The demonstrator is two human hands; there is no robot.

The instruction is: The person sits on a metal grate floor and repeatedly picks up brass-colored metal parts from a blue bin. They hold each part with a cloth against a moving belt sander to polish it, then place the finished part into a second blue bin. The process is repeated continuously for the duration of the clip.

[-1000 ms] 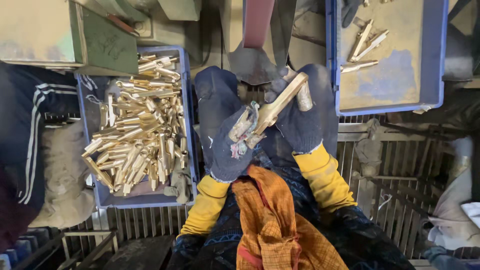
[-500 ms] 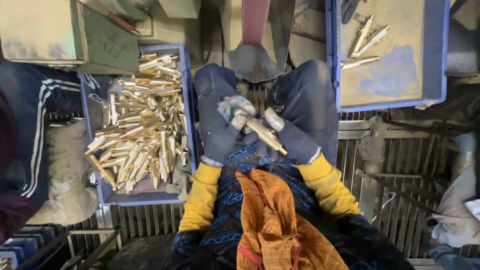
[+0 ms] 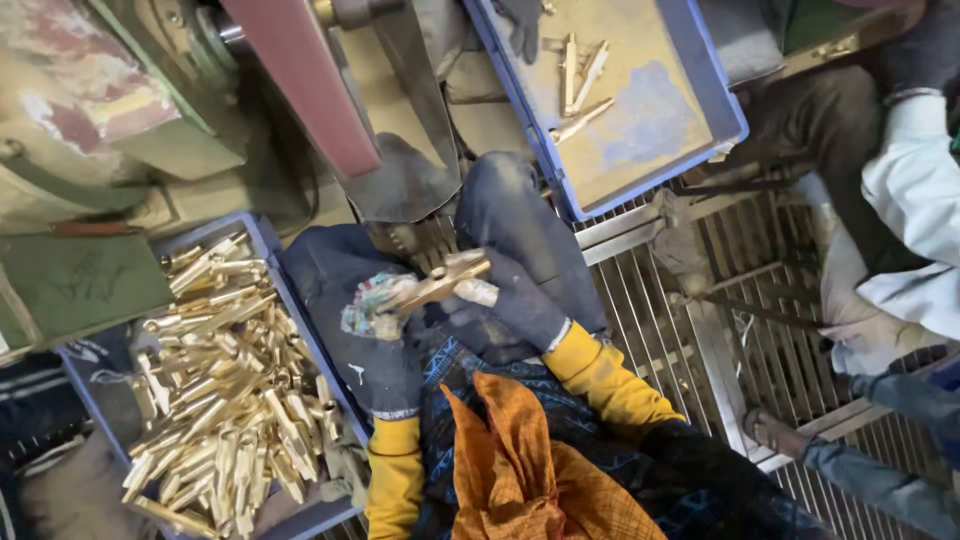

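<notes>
Both my hands wear dark gloves and yellow sleeves and meet over my lap. My left hand (image 3: 378,335) grips the lower end of a long brass part (image 3: 440,283) with a patch of coloured cloth. My right hand (image 3: 505,305) holds the same part near its upper end. The part lies tilted, its upper end pointing right. An orange cloth (image 3: 505,455) covers my lap below the hands. The belt of a grinding machine (image 3: 300,80) rises just above the hands.
A blue crate (image 3: 270,245) at my left holds several brass parts (image 3: 225,385). Another blue tray (image 3: 720,95) at the upper right holds three brass parts (image 3: 578,80). A metal grate floor (image 3: 720,330) lies right. Another person's legs and white cloth (image 3: 910,190) sit at the far right.
The view has swung and tilted left. My hands have turned the brass part from pointing down-right to pointing up-right, still held between both gloves.
</notes>
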